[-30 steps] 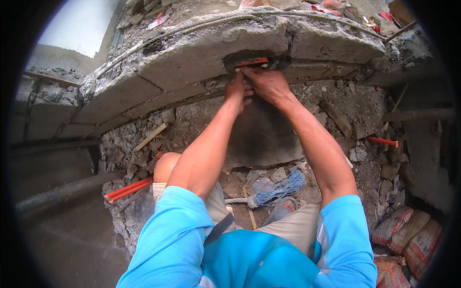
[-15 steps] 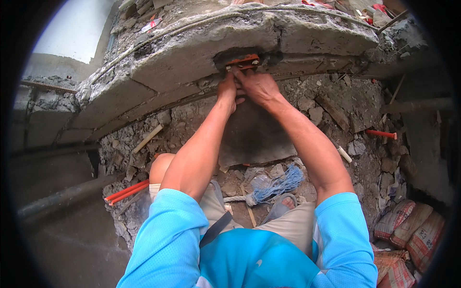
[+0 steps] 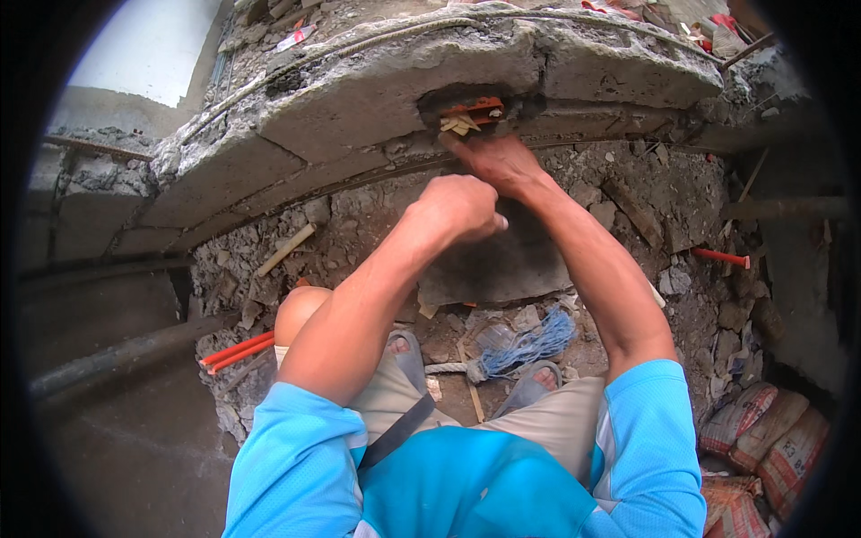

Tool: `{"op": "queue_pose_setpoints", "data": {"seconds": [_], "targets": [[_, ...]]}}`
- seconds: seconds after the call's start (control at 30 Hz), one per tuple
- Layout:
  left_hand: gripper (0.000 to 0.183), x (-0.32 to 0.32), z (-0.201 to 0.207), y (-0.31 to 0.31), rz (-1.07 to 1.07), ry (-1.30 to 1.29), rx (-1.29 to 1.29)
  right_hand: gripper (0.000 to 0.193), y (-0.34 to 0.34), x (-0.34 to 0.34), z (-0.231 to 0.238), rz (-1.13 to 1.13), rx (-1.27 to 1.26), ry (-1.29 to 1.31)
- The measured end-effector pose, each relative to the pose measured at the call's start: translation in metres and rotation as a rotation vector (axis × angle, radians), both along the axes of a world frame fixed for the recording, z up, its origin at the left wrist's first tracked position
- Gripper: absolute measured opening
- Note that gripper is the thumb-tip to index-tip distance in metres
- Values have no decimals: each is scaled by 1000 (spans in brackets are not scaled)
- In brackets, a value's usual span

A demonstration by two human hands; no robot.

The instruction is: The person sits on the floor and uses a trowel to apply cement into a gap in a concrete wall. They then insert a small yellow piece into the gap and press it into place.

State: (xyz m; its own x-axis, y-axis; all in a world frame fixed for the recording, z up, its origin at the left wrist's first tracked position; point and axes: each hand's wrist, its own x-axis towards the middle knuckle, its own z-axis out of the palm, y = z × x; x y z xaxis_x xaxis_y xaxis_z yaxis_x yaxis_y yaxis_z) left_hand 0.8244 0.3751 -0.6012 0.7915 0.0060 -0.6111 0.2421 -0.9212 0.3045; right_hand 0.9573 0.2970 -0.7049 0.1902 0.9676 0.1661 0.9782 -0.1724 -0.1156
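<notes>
An orange box (image 3: 485,111) sits in a rough hole in the concrete beam in front of me. Pale yellowish scraps, paper or thin wood, (image 3: 460,124) stick out at its left side. My right hand (image 3: 502,165) reaches up to the box's lower edge, a finger stretched out just under the scraps; its other fingers are mostly hidden. Lower and to the left, my left hand (image 3: 456,208) is apart from the box with its fingers curled closed. Whatever it may hold is hidden.
The broken concrete beam (image 3: 359,108) spans the view, a rope along its top. Rubble lies below. Blue frayed rope (image 3: 529,345) lies by my sandalled feet. Orange pipes (image 3: 237,351) are at left, another orange pipe (image 3: 722,258) at right, with stacked sacks (image 3: 762,426) lower right.
My left hand has drawn back down and toward me from the box, curling closed. The pale scraps at the box now show. The right hand stays up by the box.
</notes>
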Motion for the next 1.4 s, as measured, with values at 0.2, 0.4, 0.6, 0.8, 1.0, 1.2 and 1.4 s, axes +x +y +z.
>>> {"op": "queue_pose_setpoints", "data": {"seconds": [0.2, 0.4, 0.6, 0.8, 1.0, 1.2, 1.4], "targets": [[51, -10, 32, -19, -186, 98, -13, 39, -20, 4, 1, -10, 265, 81], [46, -17, 26, -16, -216, 53, 82, 23, -30, 6, 3, -253, 517, 330], [24, -48, 24, -69, -449, -182, -80, 34, -10, 5, 1, -351, 565, 487], [26, -79, 2, -187, -612, 26, -22, 31, 6, -15, -2, -406, 541, 672], [37, -107, -4, -254, -1003, 103, 109, 27, 18, -20, -11, -399, 572, 547], [35, -96, 4, -240, -1040, 108, 98, 29, 18, -2, -14, -402, 409, 528], [28, -100, 7, -225, -1049, 81, 84, 34, 23, 1, -11, -327, 340, 405]]}}
